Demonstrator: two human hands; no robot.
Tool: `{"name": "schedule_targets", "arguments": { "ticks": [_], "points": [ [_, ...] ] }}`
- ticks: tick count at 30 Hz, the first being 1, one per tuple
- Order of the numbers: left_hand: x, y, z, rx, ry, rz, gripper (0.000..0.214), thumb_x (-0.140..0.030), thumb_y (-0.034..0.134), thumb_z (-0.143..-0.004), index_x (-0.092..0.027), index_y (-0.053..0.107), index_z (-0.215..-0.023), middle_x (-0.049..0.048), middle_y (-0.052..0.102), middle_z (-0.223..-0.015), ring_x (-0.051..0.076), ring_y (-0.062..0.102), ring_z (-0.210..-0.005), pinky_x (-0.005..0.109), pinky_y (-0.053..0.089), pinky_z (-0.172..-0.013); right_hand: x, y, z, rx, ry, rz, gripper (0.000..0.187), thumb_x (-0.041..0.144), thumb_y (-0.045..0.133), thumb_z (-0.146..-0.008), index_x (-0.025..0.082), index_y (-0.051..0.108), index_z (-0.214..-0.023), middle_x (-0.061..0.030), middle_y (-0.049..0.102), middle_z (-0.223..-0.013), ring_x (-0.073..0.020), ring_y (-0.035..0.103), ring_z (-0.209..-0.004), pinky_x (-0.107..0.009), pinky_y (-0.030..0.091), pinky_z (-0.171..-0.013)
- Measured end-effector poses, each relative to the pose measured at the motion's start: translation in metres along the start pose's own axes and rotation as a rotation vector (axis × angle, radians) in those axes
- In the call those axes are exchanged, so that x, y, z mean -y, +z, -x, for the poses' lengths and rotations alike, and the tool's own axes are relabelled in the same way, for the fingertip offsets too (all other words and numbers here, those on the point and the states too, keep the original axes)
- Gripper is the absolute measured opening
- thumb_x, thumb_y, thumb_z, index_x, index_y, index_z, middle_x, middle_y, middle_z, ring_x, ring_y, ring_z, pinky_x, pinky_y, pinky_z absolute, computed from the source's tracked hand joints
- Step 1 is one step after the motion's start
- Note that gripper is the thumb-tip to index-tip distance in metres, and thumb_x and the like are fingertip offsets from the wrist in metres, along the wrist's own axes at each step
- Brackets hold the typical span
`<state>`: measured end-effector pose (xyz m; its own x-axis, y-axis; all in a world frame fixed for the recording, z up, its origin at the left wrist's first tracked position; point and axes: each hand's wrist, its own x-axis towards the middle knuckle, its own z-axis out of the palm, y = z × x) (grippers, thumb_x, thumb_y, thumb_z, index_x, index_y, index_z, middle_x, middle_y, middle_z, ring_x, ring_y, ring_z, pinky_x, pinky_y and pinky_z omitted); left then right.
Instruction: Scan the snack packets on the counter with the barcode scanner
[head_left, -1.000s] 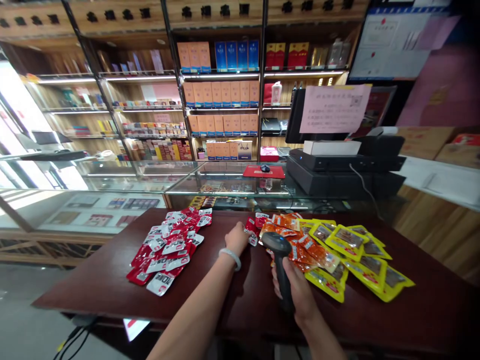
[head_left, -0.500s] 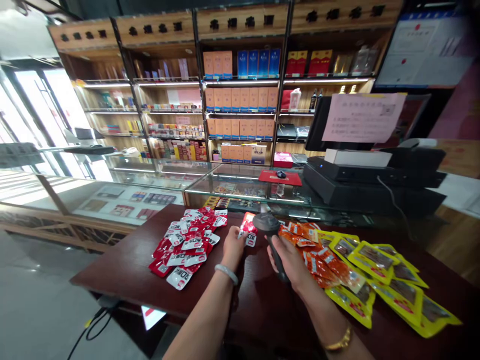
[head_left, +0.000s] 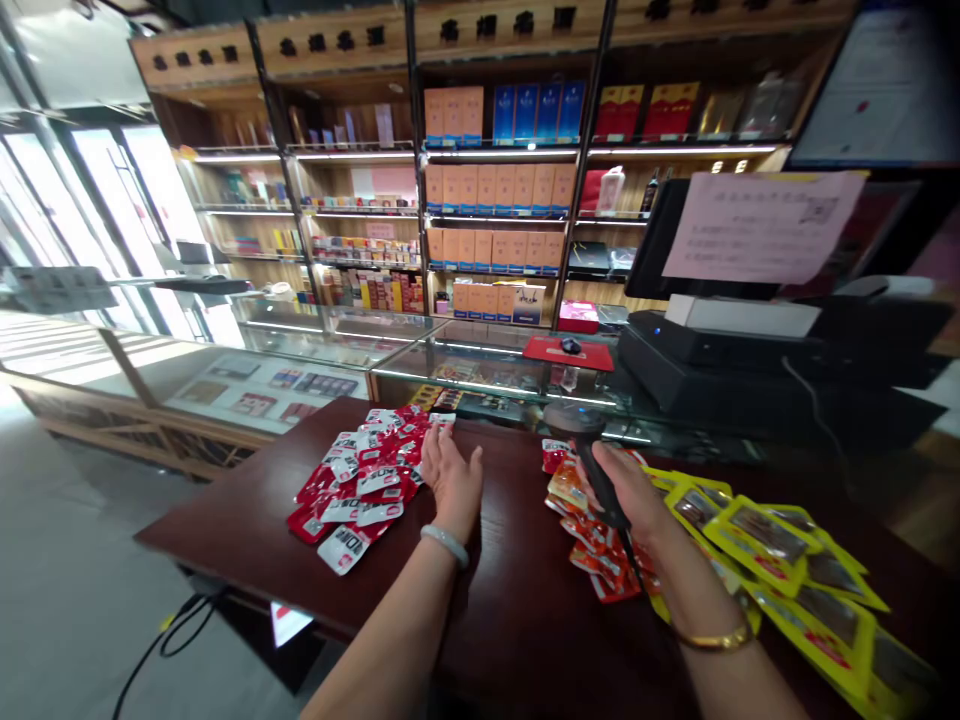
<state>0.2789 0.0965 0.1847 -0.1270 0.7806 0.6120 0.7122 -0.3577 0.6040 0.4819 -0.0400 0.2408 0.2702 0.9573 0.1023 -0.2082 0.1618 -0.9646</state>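
Note:
My left hand [head_left: 452,478] lies open and flat on the dark red table [head_left: 517,590], fingers stretched toward the pile of red and white packets [head_left: 364,478] just to its left. It holds nothing. My right hand [head_left: 634,492] is closed round the handle of a black barcode scanner [head_left: 581,435], whose head points away over the orange packets [head_left: 592,520]. A white bangle sits on my left wrist and a gold one on my right.
Yellow packets [head_left: 780,540] spread over the table's right side. Behind the table runs a glass counter [head_left: 420,365] with a black till and screen [head_left: 750,330] and a red mouse mat [head_left: 568,350]. Shelves of boxed goods [head_left: 495,190] fill the back wall.
My left hand let go of the red packet it held by the scanner and moved left, now flat beside the red pile. The scanner moved right over the orange packets.

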Motion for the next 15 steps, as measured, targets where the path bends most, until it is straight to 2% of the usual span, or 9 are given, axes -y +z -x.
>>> {"name": "schedule_targets", "arguments": {
  "ticks": [5,7,11,15],
  "points": [
    [-0.036,0.033,0.005,0.515,0.082,-0.076,0.044,-0.051,0.061,-0.082,-0.021,0.065,-0.114,0.0131,0.063,-0.125,0.032,0.053,-0.12,0.046,0.039,-0.102,-0.01,-0.029,-0.005,-0.135,-0.004,-0.024,0.046,0.063,0.067,-0.078,0.018,0.057,-0.076,0.0028,0.053,-0.058,-0.0074,0.044,-0.04,-0.019,0.031,-0.035],
    [-0.053,0.054,0.006,0.633,0.085,-0.092,0.05,-0.061,0.06,-0.079,-0.018,0.069,-0.103,0.0177,0.066,-0.116,0.036,0.056,-0.114,0.048,0.04,-0.096,-0.011,-0.031,-0.006,-0.146,-0.012,-0.036,0.047,0.064,0.068,-0.076,0.019,0.056,-0.076,0.0028,0.054,-0.059,-0.0075,0.044,-0.04,-0.019,0.031,-0.035],
    [-0.081,0.094,0.011,0.679,0.062,-0.112,0.057,-0.064,0.063,-0.073,-0.011,0.069,-0.093,0.0278,0.065,-0.113,0.043,0.054,-0.115,0.052,0.037,-0.096,-0.013,-0.027,-0.008,-0.152,0.0,-0.013,0.05,0.068,0.066,-0.074,0.02,0.053,-0.074,0.0036,0.054,-0.058,-0.0087,0.044,-0.04,-0.021,0.033,-0.035],
    [-0.089,0.114,0.015,0.708,0.04,-0.114,0.047,-0.055,0.071,-0.069,-0.014,0.066,-0.091,0.0251,0.065,-0.115,0.041,0.054,-0.116,0.049,0.037,-0.096,-0.015,-0.025,-0.01,-0.187,0.02,0.024,0.054,0.072,0.068,-0.069,0.021,0.052,-0.072,0.0037,0.055,-0.056,-0.009,0.044,-0.039,-0.021,0.033,-0.035]
  ]
}}
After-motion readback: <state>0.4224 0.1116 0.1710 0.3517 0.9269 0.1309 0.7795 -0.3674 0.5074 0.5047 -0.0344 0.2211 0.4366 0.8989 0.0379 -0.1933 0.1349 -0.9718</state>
